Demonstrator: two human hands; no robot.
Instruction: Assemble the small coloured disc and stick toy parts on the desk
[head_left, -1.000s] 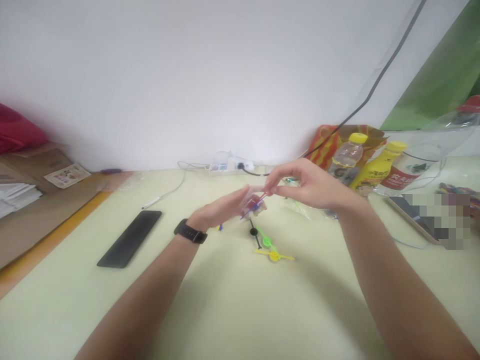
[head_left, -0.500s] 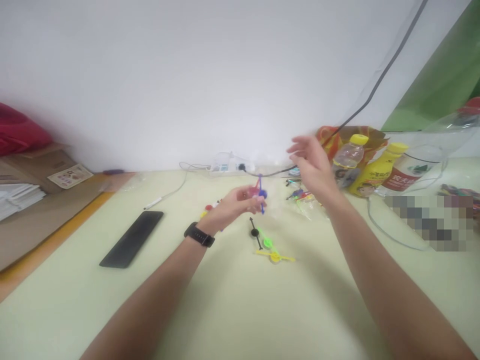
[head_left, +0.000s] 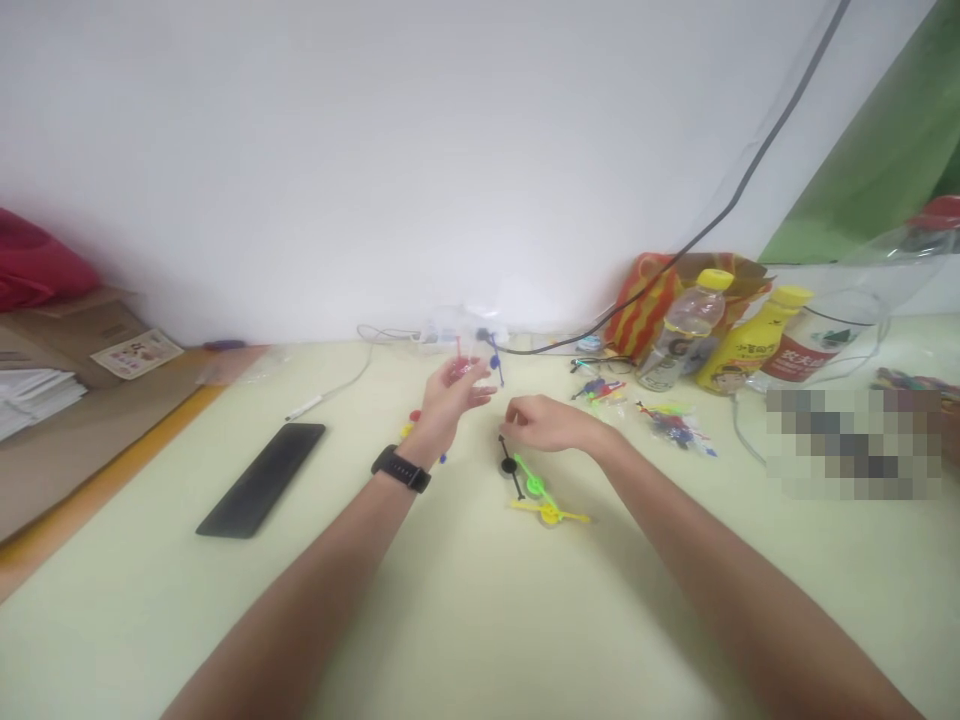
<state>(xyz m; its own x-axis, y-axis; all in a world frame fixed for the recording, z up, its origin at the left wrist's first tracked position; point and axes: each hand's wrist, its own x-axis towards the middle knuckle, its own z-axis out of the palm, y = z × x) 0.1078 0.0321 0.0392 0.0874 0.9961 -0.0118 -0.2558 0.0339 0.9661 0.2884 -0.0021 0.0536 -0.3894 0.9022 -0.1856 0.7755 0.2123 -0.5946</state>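
In my left hand are a red plastic spinner arrow and a blue spinner arrow, pinched near the fingertips above the table. My right hand is low over the table with its fingers curled together; anything between them is hidden. Just under those fingertips shows the upper end of a black spinner arrow. A green spinner arrow lies next to the black one, and a yellow spinner arrow is at the near end of this group. Small coloured pieces lie partly hidden behind my left wrist.
A black phone lies on the left. Bagged coloured pieces, a clear bottle, a yellow bottle and a patterned bag are on the right. A power strip and black cable run along the wall.
My right hand has come down and left from beside the bottles to the black spinner arrow, its fingers now curled. My left hand has shifted left and slightly up with its pieces.
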